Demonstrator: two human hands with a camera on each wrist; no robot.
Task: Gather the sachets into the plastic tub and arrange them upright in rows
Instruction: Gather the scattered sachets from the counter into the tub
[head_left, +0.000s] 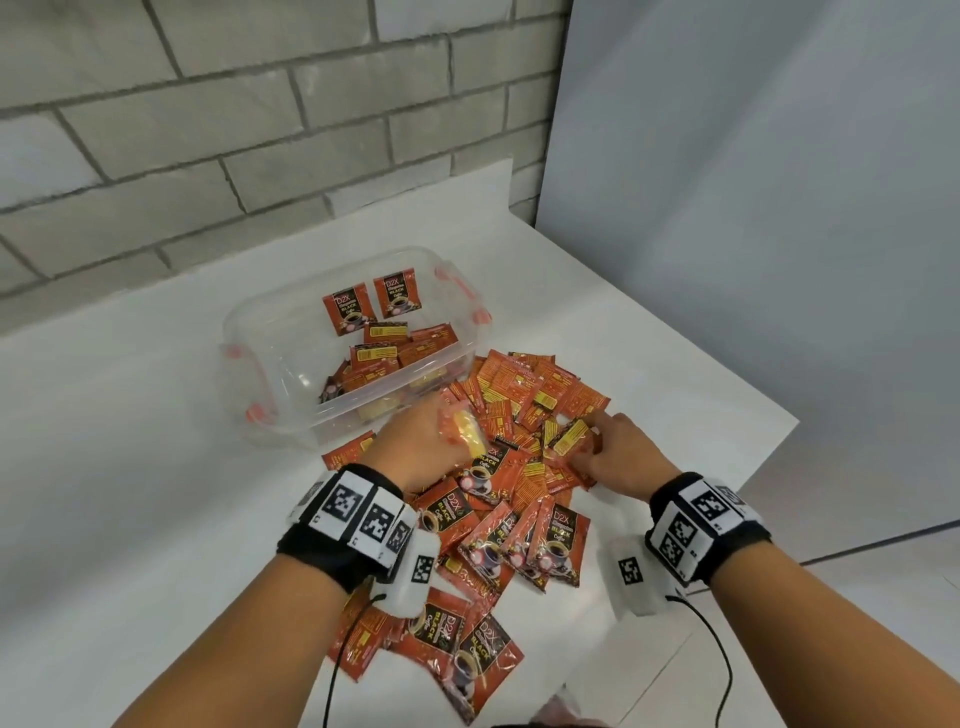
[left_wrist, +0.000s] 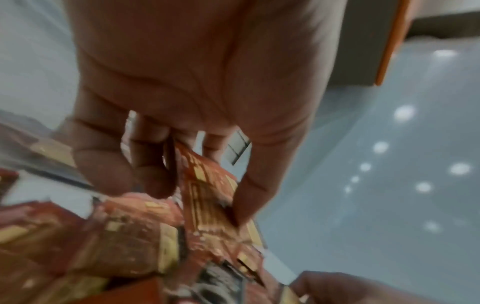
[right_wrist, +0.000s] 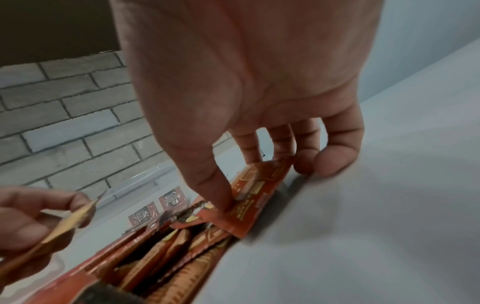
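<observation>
Both hands worked the heap of sachets on the white table: the left hand pinched a sachet between thumb and fingers just above the pile, and the right hand pinched another sachet at the pile's far right edge, thumb pressed on its face and fingers curled behind it. Ahead and to the left of the left hand stood the clear plastic tub, its near wall just beyond that hand's fingers; two sachets stood upright against its far wall, while others lay tipped or flat in its right half, and its left half looked bare. Between and below the two wrists, most of the sachets lay loose on the table, so the task appeared to be at an early stage. Judged from this moment, the step in hand was lifting one sachet per hand for transfer. Doing it well would likely mean gripping each sachet by an edge, turning the printed faces the same way, and setting each on its bottom edge tight against the standing pair so that it cannot slump. To the right of the right hand, a pale panel rose from the table's edge.
</observation>
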